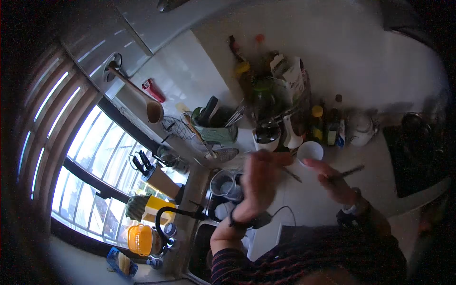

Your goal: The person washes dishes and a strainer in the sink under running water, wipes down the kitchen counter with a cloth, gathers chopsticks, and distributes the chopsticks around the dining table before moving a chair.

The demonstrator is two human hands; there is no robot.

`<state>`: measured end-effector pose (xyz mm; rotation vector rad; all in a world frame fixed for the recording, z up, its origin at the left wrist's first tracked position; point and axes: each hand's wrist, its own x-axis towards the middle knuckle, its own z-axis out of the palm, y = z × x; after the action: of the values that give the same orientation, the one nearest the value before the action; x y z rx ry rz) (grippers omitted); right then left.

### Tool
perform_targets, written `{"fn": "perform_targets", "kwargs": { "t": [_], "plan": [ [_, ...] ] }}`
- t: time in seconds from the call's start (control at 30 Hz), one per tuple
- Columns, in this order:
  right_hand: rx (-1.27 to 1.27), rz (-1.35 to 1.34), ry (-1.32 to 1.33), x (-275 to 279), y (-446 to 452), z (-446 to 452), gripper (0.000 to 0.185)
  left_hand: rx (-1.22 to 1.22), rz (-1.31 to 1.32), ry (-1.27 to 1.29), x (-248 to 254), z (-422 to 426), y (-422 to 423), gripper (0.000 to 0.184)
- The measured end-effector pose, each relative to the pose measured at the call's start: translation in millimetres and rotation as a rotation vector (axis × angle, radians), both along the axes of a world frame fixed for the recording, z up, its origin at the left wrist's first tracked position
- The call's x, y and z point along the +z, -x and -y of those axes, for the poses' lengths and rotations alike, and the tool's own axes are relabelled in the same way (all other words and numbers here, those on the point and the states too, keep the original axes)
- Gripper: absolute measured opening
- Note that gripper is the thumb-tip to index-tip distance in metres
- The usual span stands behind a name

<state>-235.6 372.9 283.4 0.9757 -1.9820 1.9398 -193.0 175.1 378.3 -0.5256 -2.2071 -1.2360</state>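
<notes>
My left hand, smeared by motion, is raised over the white counter with its fingers pointing right. A thin dark utensil sticks out from beneath its fingers and seems held there; its kind is unclear. To the right, my right hand has its fingers closed around another thin, dark, stick-like utensil, which points up to the right. A small white bowl sits just beyond the right fingertips. Both wrists wear bands. The undersides of both hands are hidden.
Bottles, a carton and a green utensil holder line the wall. The sink with its black faucet is at left, near a knife block and an orange basket. A dark hob lies at right.
</notes>
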Motion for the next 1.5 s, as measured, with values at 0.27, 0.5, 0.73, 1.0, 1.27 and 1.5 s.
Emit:
{"fn": "perform_targets", "kwargs": {
  "t": [0.27,0.5,0.73,1.0,1.27,1.5],
  "plan": [
    [0.447,0.732,0.006,-12.3,-11.1,3.0,0.028,-0.226,0.469,-0.482,-35.1,16.8,49.5,0.021],
    [0.329,0.659,0.152,8.1,-10.2,-13.7,0.028,0.567,-0.341,0.177,-7.9,89.2,107.2,0.020],
    [0.298,0.678,0.124,7.2,-12.7,-24.8,0.027,0.489,-0.327,0.302,-15.8,106.5,130.2,0.023],
    [0.247,0.661,0.151,6.0,-12.5,-29.9,0.027,0.457,-0.469,0.016,-1.1,107.8,124.0,0.011],
    [0.155,0.598,0.075,10.4,-12.3,-35.2,0.029,0.237,-0.677,-0.530,21.7,79.5,62.1,0.010],
    [0.257,0.593,0.150,6.6,-9.2,-38.9,0.029,0.579,-0.130,0.245,-13.1,97.0,100.4,0.027]
  ]
}}
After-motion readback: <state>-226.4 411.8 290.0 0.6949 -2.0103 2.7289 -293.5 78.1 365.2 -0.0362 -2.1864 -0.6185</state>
